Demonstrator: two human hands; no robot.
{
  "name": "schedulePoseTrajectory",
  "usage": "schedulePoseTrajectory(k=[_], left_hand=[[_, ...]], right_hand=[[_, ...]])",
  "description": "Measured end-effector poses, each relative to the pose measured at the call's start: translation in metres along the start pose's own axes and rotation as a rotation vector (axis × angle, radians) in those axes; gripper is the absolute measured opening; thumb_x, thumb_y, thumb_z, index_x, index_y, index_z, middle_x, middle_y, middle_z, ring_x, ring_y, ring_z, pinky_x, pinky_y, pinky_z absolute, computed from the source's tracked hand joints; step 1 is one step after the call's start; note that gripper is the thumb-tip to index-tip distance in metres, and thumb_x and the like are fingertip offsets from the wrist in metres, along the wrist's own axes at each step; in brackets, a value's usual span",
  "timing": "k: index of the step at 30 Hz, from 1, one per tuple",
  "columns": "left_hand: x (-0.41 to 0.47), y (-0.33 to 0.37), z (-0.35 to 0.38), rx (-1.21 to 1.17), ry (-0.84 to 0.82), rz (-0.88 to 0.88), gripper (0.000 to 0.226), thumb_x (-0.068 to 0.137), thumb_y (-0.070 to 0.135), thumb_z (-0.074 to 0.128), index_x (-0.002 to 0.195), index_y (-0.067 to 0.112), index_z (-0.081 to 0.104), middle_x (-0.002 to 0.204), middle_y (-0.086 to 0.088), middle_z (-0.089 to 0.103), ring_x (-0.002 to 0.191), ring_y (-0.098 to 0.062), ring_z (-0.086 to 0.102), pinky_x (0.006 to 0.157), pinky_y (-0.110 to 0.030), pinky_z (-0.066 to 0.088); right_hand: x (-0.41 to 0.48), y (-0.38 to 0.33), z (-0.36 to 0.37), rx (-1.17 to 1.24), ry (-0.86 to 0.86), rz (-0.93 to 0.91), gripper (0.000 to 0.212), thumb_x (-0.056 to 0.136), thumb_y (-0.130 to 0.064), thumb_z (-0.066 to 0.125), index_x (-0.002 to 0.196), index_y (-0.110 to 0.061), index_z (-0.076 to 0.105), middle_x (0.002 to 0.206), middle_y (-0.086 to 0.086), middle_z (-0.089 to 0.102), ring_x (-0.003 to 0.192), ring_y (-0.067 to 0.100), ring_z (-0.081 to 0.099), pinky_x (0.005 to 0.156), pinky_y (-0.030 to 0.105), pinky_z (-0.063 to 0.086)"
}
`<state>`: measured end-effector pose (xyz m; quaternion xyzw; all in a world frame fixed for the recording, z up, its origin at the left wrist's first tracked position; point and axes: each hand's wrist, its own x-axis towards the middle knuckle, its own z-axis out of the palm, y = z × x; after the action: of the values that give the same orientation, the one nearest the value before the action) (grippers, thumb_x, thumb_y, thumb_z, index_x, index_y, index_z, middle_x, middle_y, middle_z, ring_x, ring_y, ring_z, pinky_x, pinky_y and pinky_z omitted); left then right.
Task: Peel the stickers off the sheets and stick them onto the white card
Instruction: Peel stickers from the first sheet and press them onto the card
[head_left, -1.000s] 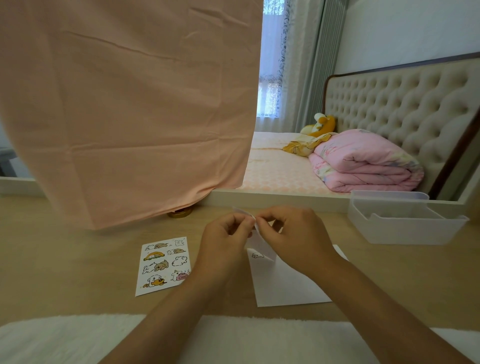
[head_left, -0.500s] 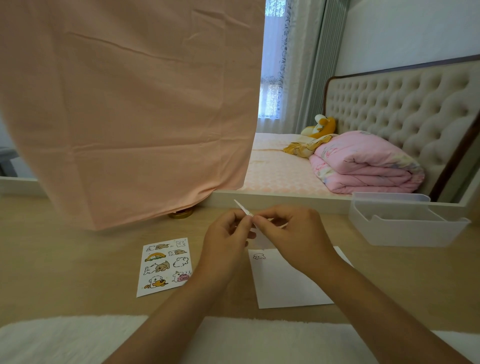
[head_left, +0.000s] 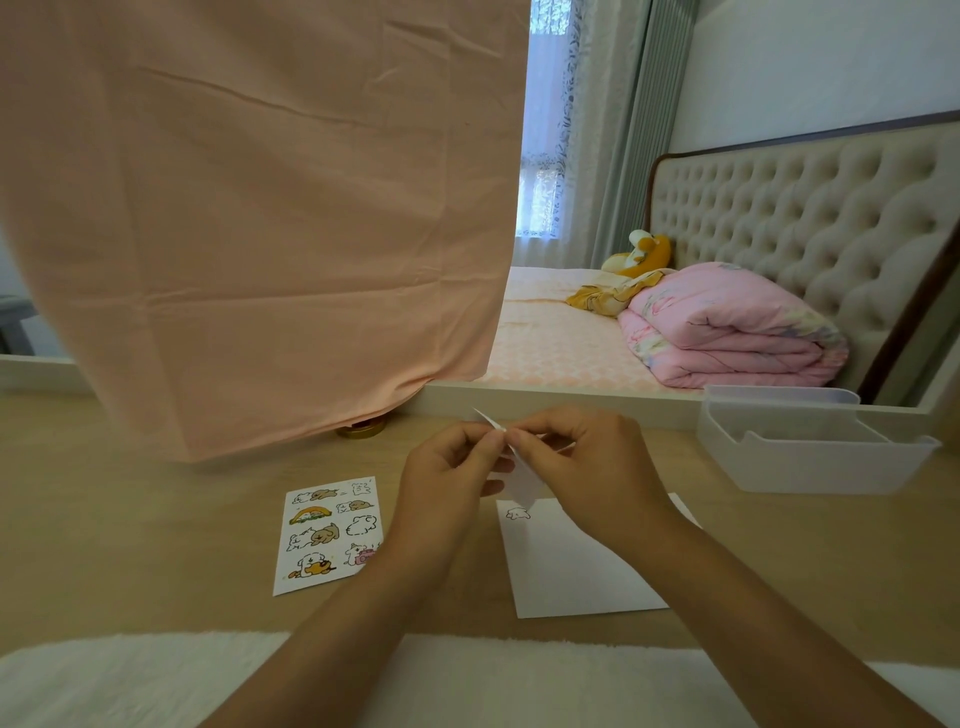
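Table: I sit at a pale wooden table (head_left: 130, 519); a white fluffy mat (head_left: 156, 680) runs along its near edge, under my forearms.
Room: past my hands a big mirror shows a bed with a tufted headboard (head_left: 810, 228), a folded pink quilt (head_left: 727, 327) and a yellow soft toy (head_left: 641, 249). A peach cloth (head_left: 249, 218) hangs over the mirror's left part, up and to the left of my hands, its hem brushing the table beside a small gold lid (head_left: 361, 429).
Tray: a white plastic tray (head_left: 810, 457) stands to the right of my hands, against the mirror frame.
Sticker sheet on the table: a sticker sheet (head_left: 330, 535) with cartoon animals lies flat just left of my left wrist.
White card: the white card (head_left: 571, 566) lies flat below and under my right hand, which covers part of it; one small sticker (head_left: 518, 514) already sits near its top left corner.
Held sheet: a second small sheet (head_left: 519, 475) is up in the air between my hands, above the card's top edge, one white corner poking up above my fingertips.
Left hand: my left hand (head_left: 452, 473) is raised off the table, thumb and forefinger pinched on the held sheet's upper edge.
Right hand: my right hand (head_left: 582, 467) meets it fingertip to fingertip, also pinching that edge; I cannot tell whether a sticker has lifted.
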<state>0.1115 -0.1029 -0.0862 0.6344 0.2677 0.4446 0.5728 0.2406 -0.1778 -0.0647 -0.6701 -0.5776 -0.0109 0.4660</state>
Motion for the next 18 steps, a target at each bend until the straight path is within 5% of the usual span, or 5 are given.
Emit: schedulePoseTrajectory(k=[7, 11, 18], left_hand=[[0.0001, -0.0036, -0.0084, 0.336, -0.021, 0.292, 0.018, 0.098, 0.018, 0.06, 0.086, 0.027, 0.07, 0.081, 0.011, 0.067, 0.083, -0.009, 0.063, 0.074, -0.034, 0.052], [0.0022, -0.0029, -0.0102, 0.304, -0.037, 0.27, 0.015, 0.098, 0.022, 0.059, 0.093, 0.027, 0.072, 0.087, 0.011, 0.07, 0.088, -0.012, 0.065, 0.08, -0.05, 0.055], [0.0018, -0.0033, -0.0077, 0.194, -0.042, 0.195, 0.019, 0.101, 0.021, 0.055, 0.091, 0.02, 0.072, 0.09, 0.009, 0.072, 0.091, -0.007, 0.068, 0.075, -0.028, 0.059]], right_hand=[[0.0018, -0.0001, -0.0019, -0.034, -0.038, 0.03, 0.01, 0.092, -0.032, 0.068, 0.089, -0.034, 0.078, 0.079, -0.021, 0.07, 0.072, 0.005, 0.064, 0.066, 0.025, 0.054], [0.0036, -0.0033, -0.0071, 0.063, -0.059, 0.096, 0.012, 0.091, -0.035, 0.07, 0.082, -0.039, 0.076, 0.075, -0.021, 0.071, 0.071, 0.005, 0.065, 0.066, 0.023, 0.053], [0.0028, -0.0012, -0.0053, 0.078, -0.055, 0.137, 0.009, 0.088, -0.036, 0.075, 0.094, -0.032, 0.081, 0.078, -0.019, 0.073, 0.069, 0.005, 0.063, 0.067, 0.027, 0.056]])
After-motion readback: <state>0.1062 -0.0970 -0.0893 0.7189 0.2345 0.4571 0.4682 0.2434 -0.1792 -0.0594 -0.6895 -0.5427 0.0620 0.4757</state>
